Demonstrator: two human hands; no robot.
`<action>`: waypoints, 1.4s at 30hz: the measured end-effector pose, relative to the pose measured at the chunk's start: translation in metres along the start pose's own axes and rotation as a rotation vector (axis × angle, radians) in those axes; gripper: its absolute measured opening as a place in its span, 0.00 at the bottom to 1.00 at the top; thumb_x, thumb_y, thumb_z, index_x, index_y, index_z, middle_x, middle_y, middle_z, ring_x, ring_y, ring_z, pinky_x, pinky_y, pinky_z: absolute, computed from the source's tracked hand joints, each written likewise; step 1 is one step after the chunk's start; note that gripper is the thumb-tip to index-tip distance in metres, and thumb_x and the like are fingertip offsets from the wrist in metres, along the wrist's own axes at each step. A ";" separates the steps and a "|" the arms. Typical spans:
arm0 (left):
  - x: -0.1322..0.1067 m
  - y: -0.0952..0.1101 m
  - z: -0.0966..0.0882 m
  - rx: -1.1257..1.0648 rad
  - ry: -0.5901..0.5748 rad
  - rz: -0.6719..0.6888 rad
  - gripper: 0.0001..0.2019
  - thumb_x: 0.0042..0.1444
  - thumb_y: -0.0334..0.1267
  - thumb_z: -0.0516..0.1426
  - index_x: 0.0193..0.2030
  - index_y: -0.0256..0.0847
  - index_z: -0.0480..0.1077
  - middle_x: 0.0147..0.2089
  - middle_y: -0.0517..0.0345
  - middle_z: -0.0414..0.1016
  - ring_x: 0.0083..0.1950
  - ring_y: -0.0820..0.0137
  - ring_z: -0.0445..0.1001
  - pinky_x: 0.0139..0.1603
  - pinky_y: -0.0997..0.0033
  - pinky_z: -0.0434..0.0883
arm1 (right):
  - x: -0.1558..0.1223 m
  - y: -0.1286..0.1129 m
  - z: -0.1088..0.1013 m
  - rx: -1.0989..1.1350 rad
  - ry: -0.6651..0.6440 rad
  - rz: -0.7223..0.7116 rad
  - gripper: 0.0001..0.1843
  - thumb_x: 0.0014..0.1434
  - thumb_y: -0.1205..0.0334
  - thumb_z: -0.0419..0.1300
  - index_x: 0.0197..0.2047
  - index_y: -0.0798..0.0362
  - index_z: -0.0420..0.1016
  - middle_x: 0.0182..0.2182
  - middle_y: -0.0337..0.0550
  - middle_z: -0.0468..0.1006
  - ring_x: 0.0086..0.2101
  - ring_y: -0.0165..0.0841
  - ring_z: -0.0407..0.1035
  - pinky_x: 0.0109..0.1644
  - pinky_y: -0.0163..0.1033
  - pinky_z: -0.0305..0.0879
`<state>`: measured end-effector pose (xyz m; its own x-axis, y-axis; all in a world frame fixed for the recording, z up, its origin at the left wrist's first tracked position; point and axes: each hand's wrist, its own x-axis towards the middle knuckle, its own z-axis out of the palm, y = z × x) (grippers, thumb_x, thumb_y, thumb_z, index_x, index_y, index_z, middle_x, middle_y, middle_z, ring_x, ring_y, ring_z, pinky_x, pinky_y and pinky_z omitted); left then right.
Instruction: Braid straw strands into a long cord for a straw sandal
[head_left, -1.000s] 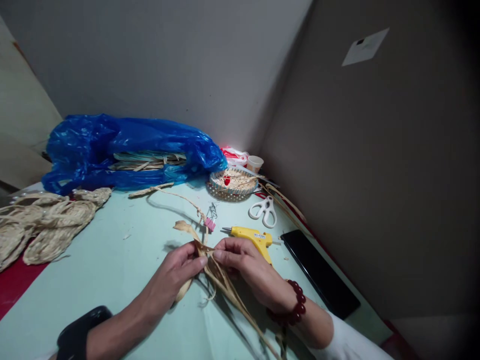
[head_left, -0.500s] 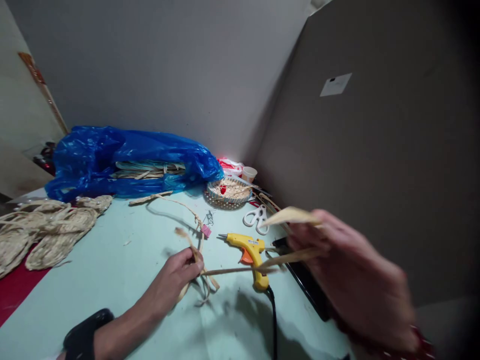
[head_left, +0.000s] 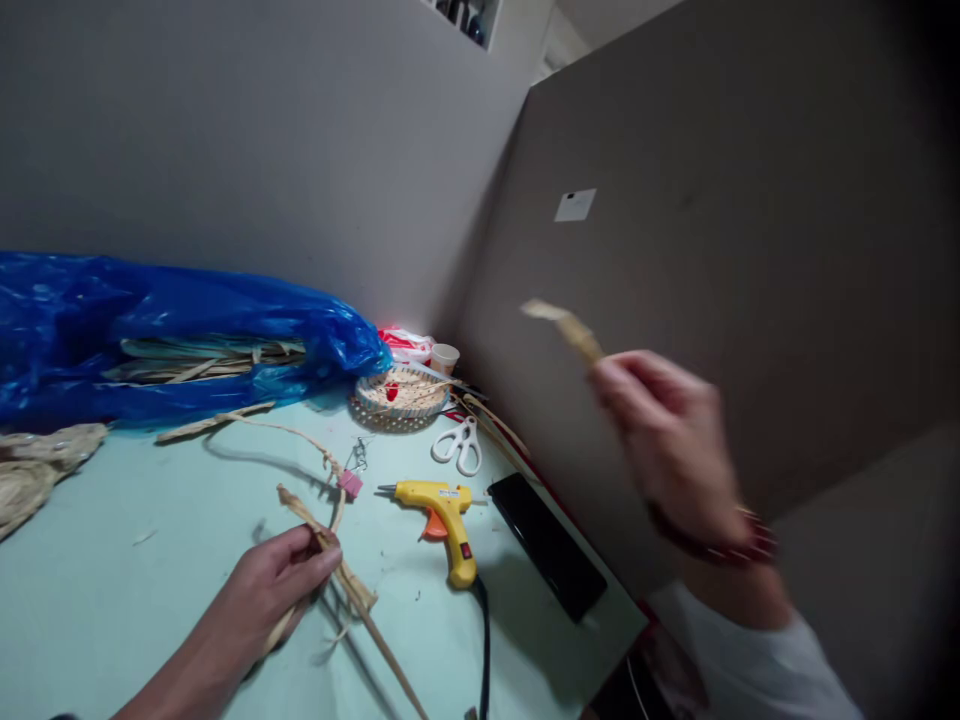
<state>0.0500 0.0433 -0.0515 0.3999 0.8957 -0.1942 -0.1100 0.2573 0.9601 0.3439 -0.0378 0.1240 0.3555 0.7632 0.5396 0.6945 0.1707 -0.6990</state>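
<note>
My left hand (head_left: 277,590), low in the head view, is closed with thumb and fingers pinching pale dried fibre strips (head_left: 358,590). One long strip runs from it down to the bottom edge. A thin braided cord (head_left: 304,432) leads away from the held strips, with a pink binder clip (head_left: 349,484) on it. Raised at the right, before the dark partition, my right hand (head_left: 671,440) is closed on a fibre strip whose pale tip (head_left: 574,330) sticks up to the left. Motion blurs this hand slightly. Between the hands lies a yellow glue gun (head_left: 442,510) with an orange trigger.
White-handled scissors (head_left: 459,445), a black phone-like slab (head_left: 547,545) and a shallow woven basket (head_left: 405,392) lie on the pale green table (head_left: 172,480). A blue plastic bag (head_left: 225,300) with fibre strips fills the back left. A paper cup (head_left: 444,358) stands by the partition (head_left: 637,280).
The view has turned right. My right hand has risen away from the table with a strip end. The strip stretched between the hands now slants downward from my left hand.
</note>
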 end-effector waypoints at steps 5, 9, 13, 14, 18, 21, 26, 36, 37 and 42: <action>0.002 0.007 -0.005 0.044 -0.066 -0.075 0.16 0.39 0.50 0.68 0.27 0.39 0.76 0.26 0.61 0.70 0.30 0.73 0.65 0.30 0.78 0.65 | 0.027 0.069 0.061 -0.238 -0.170 -0.008 0.11 0.58 0.62 0.56 0.27 0.57 0.74 0.20 0.38 0.68 0.23 0.29 0.58 0.29 0.35 0.51; 0.002 0.004 -0.006 0.045 -0.063 -0.067 0.16 0.40 0.50 0.68 0.27 0.39 0.76 0.28 0.61 0.71 0.31 0.72 0.66 0.31 0.78 0.66 | 0.025 0.086 0.073 -0.325 -0.241 -0.008 0.08 0.57 0.66 0.56 0.33 0.60 0.76 0.27 0.46 0.74 0.28 0.33 0.63 0.34 0.37 0.55; -0.001 0.004 -0.003 0.031 -0.012 -0.051 0.16 0.40 0.49 0.68 0.27 0.37 0.75 0.24 0.63 0.68 0.27 0.75 0.64 0.27 0.80 0.63 | -0.005 0.052 0.094 -0.234 -0.440 -0.063 0.12 0.62 0.64 0.52 0.42 0.58 0.75 0.33 0.45 0.76 0.31 0.31 0.66 0.37 0.34 0.58; -0.002 0.006 -0.001 0.026 -0.004 -0.041 0.16 0.39 0.48 0.68 0.26 0.37 0.75 0.22 0.64 0.66 0.24 0.77 0.61 0.23 0.81 0.60 | -0.015 0.041 0.103 -0.183 -0.537 -0.078 0.11 0.62 0.63 0.53 0.41 0.56 0.76 0.32 0.42 0.77 0.30 0.29 0.67 0.36 0.32 0.58; -0.007 0.015 0.005 -0.037 0.007 -0.053 0.16 0.39 0.48 0.68 0.25 0.36 0.72 0.18 0.69 0.60 0.17 0.82 0.50 0.15 0.81 0.46 | -0.055 0.011 0.141 0.071 -0.924 -0.052 0.14 0.62 0.55 0.56 0.34 0.55 0.77 0.23 0.36 0.72 0.25 0.26 0.64 0.29 0.29 0.56; -0.010 0.020 0.008 -0.057 0.019 -0.060 0.17 0.39 0.48 0.67 0.24 0.36 0.71 0.19 0.68 0.62 0.17 0.83 0.49 0.15 0.82 0.46 | -0.071 0.009 0.160 0.264 -1.047 0.095 0.18 0.60 0.49 0.58 0.29 0.56 0.73 0.22 0.35 0.68 0.24 0.25 0.59 0.26 0.29 0.52; -0.012 0.024 0.009 -0.075 0.021 -0.073 0.17 0.38 0.47 0.68 0.25 0.35 0.71 0.18 0.68 0.62 0.16 0.83 0.50 0.15 0.81 0.45 | -0.074 0.016 0.167 0.450 -1.069 0.322 0.19 0.56 0.47 0.61 0.29 0.57 0.70 0.23 0.34 0.65 0.24 0.24 0.55 0.26 0.30 0.51; -0.012 0.025 0.009 -0.041 0.012 -0.084 0.17 0.40 0.47 0.67 0.28 0.35 0.73 0.16 0.69 0.61 0.15 0.84 0.49 0.15 0.80 0.42 | -0.079 0.000 0.156 0.174 -0.761 0.038 0.06 0.58 0.60 0.61 0.33 0.54 0.71 0.28 0.35 0.70 0.29 0.27 0.63 0.34 0.31 0.57; -0.013 0.025 0.010 -0.044 0.009 -0.090 0.17 0.39 0.46 0.68 0.29 0.35 0.73 0.16 0.68 0.63 0.15 0.84 0.49 0.15 0.80 0.42 | -0.080 -0.001 0.154 0.159 -0.775 0.018 0.07 0.59 0.60 0.60 0.33 0.54 0.71 0.27 0.35 0.70 0.29 0.26 0.63 0.33 0.31 0.56; -0.014 0.025 0.010 -0.029 -0.016 -0.093 0.15 0.40 0.43 0.68 0.30 0.35 0.73 0.21 0.63 0.69 0.17 0.84 0.51 0.16 0.80 0.45 | -0.084 0.001 0.151 0.150 -0.936 0.078 0.09 0.59 0.60 0.60 0.30 0.54 0.70 0.22 0.31 0.66 0.24 0.25 0.58 0.28 0.31 0.51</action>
<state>0.0506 0.0332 -0.0223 0.4245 0.8613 -0.2791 -0.0980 0.3501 0.9316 0.2203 -0.0073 0.0073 -0.2929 0.9542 -0.0608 0.5796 0.1267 -0.8050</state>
